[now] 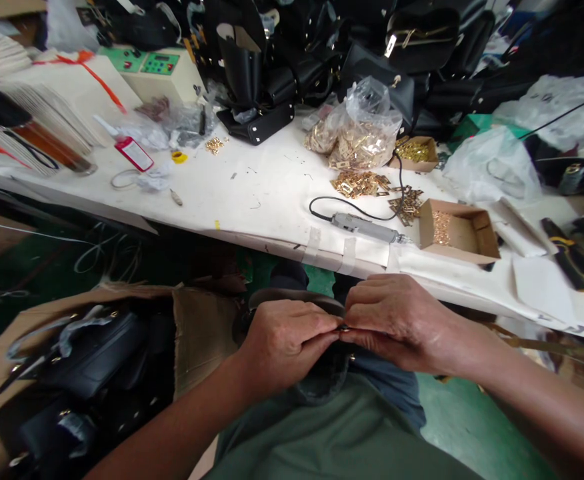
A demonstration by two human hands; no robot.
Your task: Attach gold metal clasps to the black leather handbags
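Note:
A dark handbag (325, 380) lies in my lap, largely hidden beneath my hands. My left hand (285, 337) is closed, thumb and forefinger pinching the bag's edge. From the other side my right hand (392, 320) pinches the same spot, its fingertips meeting the left ones. A tiny shiny metal piece (343, 327) shows between the fingertips; its kind is too small to tell. Beyond my hands, on the white worktable (272, 200), lies a grey electric screwdriver (365, 227) with a black cord.
Left of me stands a cardboard box (205, 333) of black handbags (92, 353). Across the table are gold metal fittings (359, 183), a plastic bag of fittings (365, 137), a small carton (462, 233), a red bottle (133, 152), pliers (572, 257) and more black bags (259, 87).

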